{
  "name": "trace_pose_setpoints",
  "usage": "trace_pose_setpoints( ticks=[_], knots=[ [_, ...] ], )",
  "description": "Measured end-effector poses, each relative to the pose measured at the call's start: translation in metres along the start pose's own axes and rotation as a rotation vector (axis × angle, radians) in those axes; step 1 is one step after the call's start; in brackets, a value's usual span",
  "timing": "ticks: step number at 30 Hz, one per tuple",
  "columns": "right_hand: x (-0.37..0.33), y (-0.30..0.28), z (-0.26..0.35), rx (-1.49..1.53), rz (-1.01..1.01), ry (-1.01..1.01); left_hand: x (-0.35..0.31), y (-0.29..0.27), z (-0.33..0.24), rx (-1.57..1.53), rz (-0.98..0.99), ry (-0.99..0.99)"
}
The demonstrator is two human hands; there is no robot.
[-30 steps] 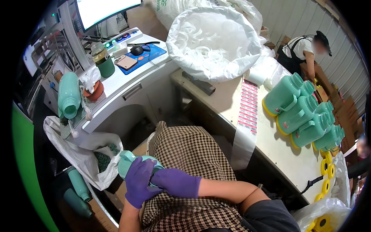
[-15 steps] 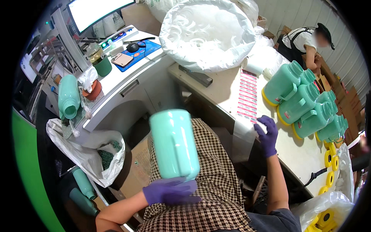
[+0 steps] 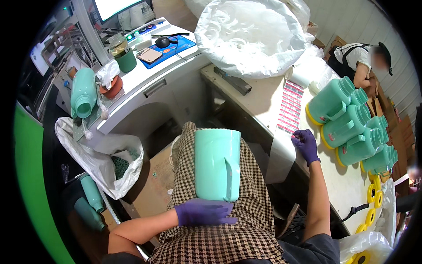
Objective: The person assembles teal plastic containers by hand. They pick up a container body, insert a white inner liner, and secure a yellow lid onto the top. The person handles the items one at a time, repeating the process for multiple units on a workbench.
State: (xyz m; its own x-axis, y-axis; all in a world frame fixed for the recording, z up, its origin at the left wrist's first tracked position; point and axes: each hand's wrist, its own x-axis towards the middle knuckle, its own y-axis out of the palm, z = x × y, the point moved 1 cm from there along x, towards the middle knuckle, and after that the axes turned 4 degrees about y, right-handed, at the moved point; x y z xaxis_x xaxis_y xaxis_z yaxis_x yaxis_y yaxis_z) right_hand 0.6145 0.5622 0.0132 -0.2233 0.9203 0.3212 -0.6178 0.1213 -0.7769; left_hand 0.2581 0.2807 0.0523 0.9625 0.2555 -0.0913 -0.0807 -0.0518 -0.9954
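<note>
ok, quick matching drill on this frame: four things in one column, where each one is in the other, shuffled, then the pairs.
Things:
1. mint jug
2. right hand
3. left hand
4. yellow lids

Places:
A. at the sheet of pink labels
B. under the jug's base
C. on the lap, on the checked fabric
D. near edge of the table, right of the capless jugs

Pairs: 1-C, 2-A, 3-B, 4-D
</note>
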Motion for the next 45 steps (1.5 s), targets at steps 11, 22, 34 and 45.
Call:
trace_pose_setpoints(
  ticks=[11, 22, 34, 45],
  knots=[
    [0.002, -0.002, 0.005, -0.049, -0.009, -0.225, -0.021, 0.026, -0.010, 0.191, -0.315, -0.051],
    [-0.036, -0.004, 0.015, 0.065, -0.228, -0.140, -0.026, 0.017, -0.013, 0.307, -0.402, -0.079],
    [-0.003, 0.024, 0.266, 0.529, 0.569, -0.112, -0.023, 0.018, -0.012, 0.130, -0.550, -0.121],
    [-0.005, 0.050, 0.293, 0.159, 0.062, -0.418, -0.033, 0.039, -0.024, 0.248, -0.623, -0.201]
  ],
)
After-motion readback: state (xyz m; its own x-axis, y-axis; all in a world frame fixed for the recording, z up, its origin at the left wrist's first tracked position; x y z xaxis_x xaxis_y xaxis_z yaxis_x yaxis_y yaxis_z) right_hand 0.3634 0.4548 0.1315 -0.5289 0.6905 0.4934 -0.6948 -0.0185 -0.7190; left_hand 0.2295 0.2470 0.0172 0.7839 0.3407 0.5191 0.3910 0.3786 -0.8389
